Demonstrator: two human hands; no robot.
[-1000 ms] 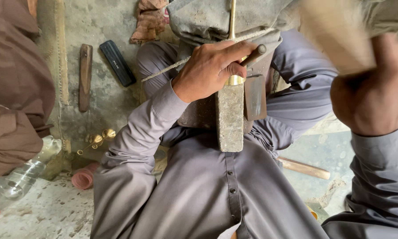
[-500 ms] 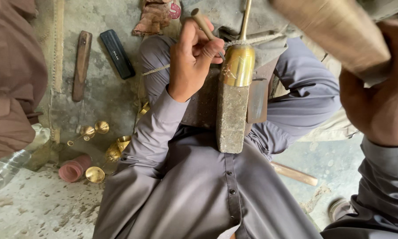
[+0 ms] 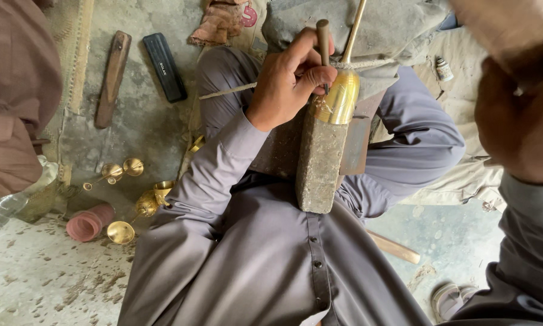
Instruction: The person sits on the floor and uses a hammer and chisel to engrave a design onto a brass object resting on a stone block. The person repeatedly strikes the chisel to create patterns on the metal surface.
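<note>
My left hand (image 3: 286, 81) grips a short metal punch (image 3: 323, 37) and holds its tip on a shiny brass cylinder (image 3: 339, 99). The cylinder, with a thin rod sticking out of its far end, lies on a rough grey block (image 3: 318, 166) resting on my lap. My right hand (image 3: 519, 121) is raised close to the camera at the right, blurred. It is closed around a pale wooden mallet (image 3: 507, 24), well above and to the right of the cylinder.
Several brass goblets (image 3: 130, 202) and a pink cup (image 3: 87, 223) lie on the concrete floor at the left. Beyond them are a black case (image 3: 165, 66) and a wooden handle (image 3: 111, 78). A person in brown (image 3: 12, 108) sits at far left. A wooden stick (image 3: 395, 247) lies lower right.
My left hand has come off the top of the cylinder, taken up the punch and set its tip on the brass. The mallet hand stays raised at the right.
</note>
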